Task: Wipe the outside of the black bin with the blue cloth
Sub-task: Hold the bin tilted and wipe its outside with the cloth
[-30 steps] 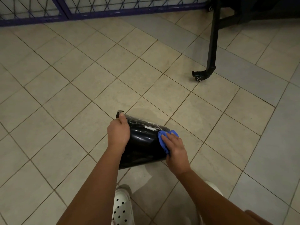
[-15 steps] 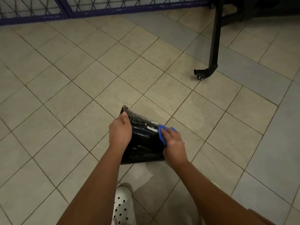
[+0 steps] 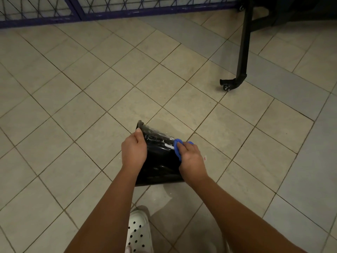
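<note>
Black bin (image 3: pixel 160 161) lying tipped on floor (image 3: pixel 91 106), left hand (image 3: pixel 134 150) gripping its side near rim. Right hand (image 3: pixel 191 159) pressing blue cloth (image 3: pixel 176 145) on bin's right wall, fingers (image 3: pixel 183 148) bunching it. Wiping underway. White streaks (image 3: pixel 164 141) showing beside cloth, so next stroke probably needing to cross them.

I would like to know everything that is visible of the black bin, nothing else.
The black bin is glossy and looks like plastic, with white smears along its upper side. It is tipped on its side over the tiled floor, one end pointing away from the person. The left hand grips its left side near the far end; the right hand holds the blue cloth against its right side.
</note>
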{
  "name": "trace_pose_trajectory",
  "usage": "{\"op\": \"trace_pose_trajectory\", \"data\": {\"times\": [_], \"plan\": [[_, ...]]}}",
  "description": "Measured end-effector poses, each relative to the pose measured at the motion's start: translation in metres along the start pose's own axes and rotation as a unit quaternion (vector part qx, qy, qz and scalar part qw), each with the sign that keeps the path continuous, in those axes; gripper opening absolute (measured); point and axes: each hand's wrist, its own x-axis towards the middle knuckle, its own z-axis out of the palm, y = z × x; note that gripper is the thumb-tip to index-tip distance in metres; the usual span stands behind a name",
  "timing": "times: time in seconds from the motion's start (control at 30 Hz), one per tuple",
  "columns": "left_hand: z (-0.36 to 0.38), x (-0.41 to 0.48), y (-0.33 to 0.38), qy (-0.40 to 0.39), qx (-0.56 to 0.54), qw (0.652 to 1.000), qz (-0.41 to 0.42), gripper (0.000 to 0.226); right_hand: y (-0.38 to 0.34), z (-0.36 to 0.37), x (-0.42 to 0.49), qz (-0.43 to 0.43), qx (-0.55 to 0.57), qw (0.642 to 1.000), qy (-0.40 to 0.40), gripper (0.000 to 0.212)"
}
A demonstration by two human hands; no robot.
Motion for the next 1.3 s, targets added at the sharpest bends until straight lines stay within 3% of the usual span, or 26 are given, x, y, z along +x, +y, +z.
{"op": "trace_pose_trajectory", "data": {"times": [0.2,0.43,0.6,0.67,0.9,1.03,1.13,1.3], "plan": [[0.001,-0.002,0.001,0.011,0.012,1.000,0.013,0.055,0.019,-0.011,0.011,0.111,-0.032,0.991,-0.067,0.052],[0.000,-0.001,-0.006,0.002,-0.002,1.000,-0.006,0.054,0.000,0.002,-0.007,0.012,-0.040,0.999,-0.014,0.065],[0.001,-0.003,-0.003,0.007,-0.004,1.000,0.009,0.055,0.027,-0.002,0.012,0.095,-0.067,0.991,-0.061,0.051],[0.001,-0.001,-0.003,0.008,-0.002,1.000,0.009,0.053,0.026,0.000,0.000,0.125,-0.065,0.988,-0.062,0.056],[0.001,-0.003,-0.004,-0.004,0.004,1.000,0.016,0.051,0.007,0.006,-0.003,0.022,-0.058,0.998,-0.011,0.067],[0.004,-0.002,-0.001,0.003,0.008,1.000,0.024,0.051,0.017,0.000,0.010,0.092,-0.045,0.994,-0.035,0.060],[0.004,-0.001,-0.002,0.003,0.007,1.000,0.023,0.052,0.015,0.007,-0.003,0.115,-0.023,0.993,0.005,0.062],[-0.001,0.001,-0.007,-0.013,-0.021,1.000,-0.017,0.054,0.012,0.031,-0.040,0.025,0.050,0.991,0.119,0.070]]}}
